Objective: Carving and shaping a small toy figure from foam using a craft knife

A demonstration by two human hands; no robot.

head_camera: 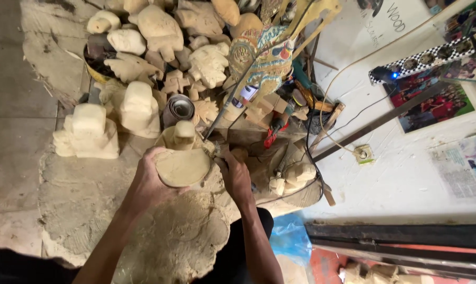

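My left hand (149, 181) grips a pale, unpainted wooden carving (182, 160) by its round base, the flat underside turned up toward me. My right hand (233, 176) is closed on a small carving tool (215, 149) whose tip rests against the carving's right side. The piece is held over a big worn wooden block (159, 231) covered in sawdust. The tool's blade is mostly hidden by my fingers.
Several rough pale wooden figures (138, 108) are piled at the back and left. A painted flat puppet (267, 58), a sandpaper roll (181, 108), red-handled pliers (273, 131), a mallet (327, 123) and cables lie to the right. A power strip (424, 60) sits on the white wall.
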